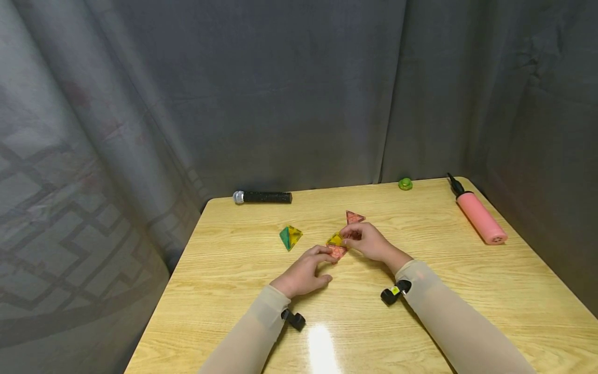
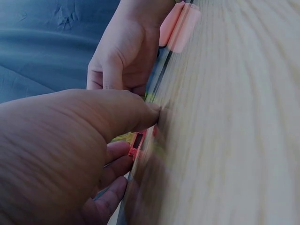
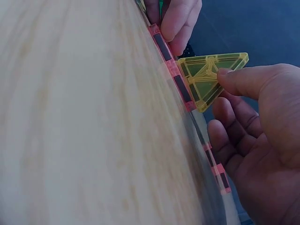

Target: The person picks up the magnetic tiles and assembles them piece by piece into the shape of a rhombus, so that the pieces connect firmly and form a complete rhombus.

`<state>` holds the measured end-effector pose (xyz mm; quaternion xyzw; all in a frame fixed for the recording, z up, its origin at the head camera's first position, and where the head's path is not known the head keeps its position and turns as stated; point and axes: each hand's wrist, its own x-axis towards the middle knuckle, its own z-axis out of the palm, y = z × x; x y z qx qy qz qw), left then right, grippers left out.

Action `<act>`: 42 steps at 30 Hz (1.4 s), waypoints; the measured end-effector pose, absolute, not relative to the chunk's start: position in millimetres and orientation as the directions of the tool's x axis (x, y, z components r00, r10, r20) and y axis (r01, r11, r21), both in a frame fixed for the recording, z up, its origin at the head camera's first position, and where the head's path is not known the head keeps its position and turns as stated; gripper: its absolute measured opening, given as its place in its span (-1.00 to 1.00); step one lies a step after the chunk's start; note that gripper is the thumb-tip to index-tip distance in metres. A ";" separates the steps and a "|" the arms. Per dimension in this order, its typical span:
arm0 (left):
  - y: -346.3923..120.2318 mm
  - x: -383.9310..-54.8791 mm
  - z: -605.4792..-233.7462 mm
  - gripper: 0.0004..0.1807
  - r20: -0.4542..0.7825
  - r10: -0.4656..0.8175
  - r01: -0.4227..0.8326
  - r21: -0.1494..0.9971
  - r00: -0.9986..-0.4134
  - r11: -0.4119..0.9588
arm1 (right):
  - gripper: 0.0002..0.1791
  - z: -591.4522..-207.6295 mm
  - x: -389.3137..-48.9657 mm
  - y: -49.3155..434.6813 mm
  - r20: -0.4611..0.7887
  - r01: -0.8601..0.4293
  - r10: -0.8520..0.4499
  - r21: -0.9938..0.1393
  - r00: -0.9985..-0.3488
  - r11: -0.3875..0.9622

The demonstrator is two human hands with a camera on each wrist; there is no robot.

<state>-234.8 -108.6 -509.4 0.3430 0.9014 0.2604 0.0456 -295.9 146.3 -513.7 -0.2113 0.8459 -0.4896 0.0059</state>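
One yellow triangle (image 3: 203, 83) points upward, right hand (image 1: 370, 242) pinching it, left hand (image 1: 304, 271) loosely touching pink tile (image 1: 338, 252).

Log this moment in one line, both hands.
right hand: pinches raised yellow triangle against flat pink triangle | left hand: touches flat pink triangle | nearby: second pink triangle, green-and-yellow piece
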 end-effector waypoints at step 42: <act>-109.6 -235.3 -511.4 -0.47 0.088 0.633 0.578 0.520 -0.769 0.629 | -0.81 -517.4 -296.3 150.0 0.153 -0.333 -0.407 -0.844 -0.901 0.420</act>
